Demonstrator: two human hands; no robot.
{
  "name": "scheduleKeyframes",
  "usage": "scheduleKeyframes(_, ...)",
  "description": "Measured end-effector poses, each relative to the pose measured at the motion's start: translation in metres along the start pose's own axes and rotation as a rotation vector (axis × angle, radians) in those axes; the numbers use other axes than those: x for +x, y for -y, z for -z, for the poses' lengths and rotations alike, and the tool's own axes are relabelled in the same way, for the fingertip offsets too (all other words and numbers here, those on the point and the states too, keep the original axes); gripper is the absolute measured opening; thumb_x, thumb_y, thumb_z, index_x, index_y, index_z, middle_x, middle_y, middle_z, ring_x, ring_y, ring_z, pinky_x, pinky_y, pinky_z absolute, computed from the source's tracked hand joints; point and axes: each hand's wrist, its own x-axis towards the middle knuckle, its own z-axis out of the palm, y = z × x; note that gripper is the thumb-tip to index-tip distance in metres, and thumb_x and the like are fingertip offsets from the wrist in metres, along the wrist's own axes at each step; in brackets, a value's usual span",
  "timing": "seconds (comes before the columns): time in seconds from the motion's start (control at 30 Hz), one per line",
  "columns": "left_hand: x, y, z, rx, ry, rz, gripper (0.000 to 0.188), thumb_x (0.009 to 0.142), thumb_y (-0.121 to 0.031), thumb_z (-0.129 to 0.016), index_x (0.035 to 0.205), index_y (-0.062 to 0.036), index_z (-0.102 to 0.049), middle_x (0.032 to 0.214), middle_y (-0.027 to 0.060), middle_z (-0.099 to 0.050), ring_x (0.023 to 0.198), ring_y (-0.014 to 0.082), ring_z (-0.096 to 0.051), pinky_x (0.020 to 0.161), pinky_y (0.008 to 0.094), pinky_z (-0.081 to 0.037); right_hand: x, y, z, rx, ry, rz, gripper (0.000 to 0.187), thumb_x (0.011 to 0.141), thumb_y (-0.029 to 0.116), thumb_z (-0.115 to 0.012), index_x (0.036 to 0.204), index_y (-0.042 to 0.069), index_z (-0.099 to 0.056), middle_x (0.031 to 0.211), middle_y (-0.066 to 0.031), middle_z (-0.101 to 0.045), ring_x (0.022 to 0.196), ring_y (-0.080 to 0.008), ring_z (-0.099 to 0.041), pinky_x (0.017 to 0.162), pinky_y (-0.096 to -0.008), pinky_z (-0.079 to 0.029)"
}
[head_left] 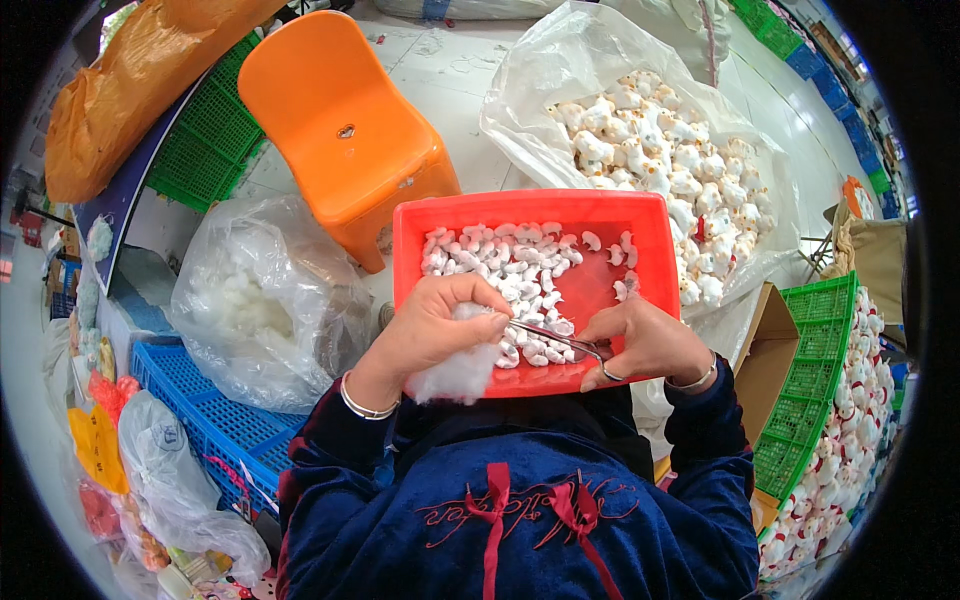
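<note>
My left hand [445, 325] is closed round a wad of white fibre stuffing [455, 374], which bulges out below the palm. More of the fluff shows between thumb and forefinger. In my right hand [630, 335] is a pair of metal forceps [553, 334], held by the ring handles. Their tips reach my left fingertips; whether a small piece is pinched there is hidden. Both hands are over the near side of a red plastic tray [660, 225] at my lap. Many small white curved stuffed pieces [520, 265] lie in it, mostly at the left and middle.
An orange chair [345, 130] stands beyond the tray. To the left are a clear bag of stuffing [270, 310] and a blue crate [200, 400]. A large clear bag [520, 90] of white plush parts lies at far right; a green crate [800, 400] stands nearer.
</note>
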Motion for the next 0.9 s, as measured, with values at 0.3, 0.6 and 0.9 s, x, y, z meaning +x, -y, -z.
scheduleKeyframes(0.3,-0.005,-0.01,0.011,0.096,-0.104,-0.099,0.025,0.089,-0.01,-0.073,0.113,-0.0067,-0.068,0.104,0.0018,-0.07,0.099,0.0101,-0.065,0.089,0.0276,-0.054,-0.025,-0.003,0.015,-0.007,-0.075,-0.103,0.038,0.073,0.021,-0.091,0.098,-0.003,-0.075,0.068,-0.0077,-0.062,0.061,-0.0131,-0.058,0.057,-0.0306,-0.046)
scheduleKeyframes(0.6,0.009,-0.003,-0.011,0.281,-0.043,-0.105,0.014,0.086,-0.005,-0.071,0.1,-0.0018,-0.072,0.096,0.0032,-0.072,0.086,0.0078,-0.065,0.078,0.0256,-0.053,-0.023,0.007,0.01,-0.085,-0.077,-0.083,0.04,0.071,0.023,-0.092,0.098,-0.002,-0.075,0.073,-0.0108,-0.065,0.064,-0.0191,-0.062,0.061,-0.0333,-0.048)
scheduleKeyframes(0.9,0.0,0.014,0.014,-0.032,-0.103,-0.111,0.005,0.091,-0.008,-0.062,0.09,-0.0042,-0.064,0.087,0.0037,-0.07,0.083,0.0101,-0.064,0.079,0.0268,-0.052,-0.033,0.008,0.005,-0.487,-0.221,0.031,0.033,0.068,0.026,-0.09,0.087,0.004,-0.074,0.076,-0.0111,-0.066,0.077,-0.0315,-0.065,0.07,-0.0421,-0.05)
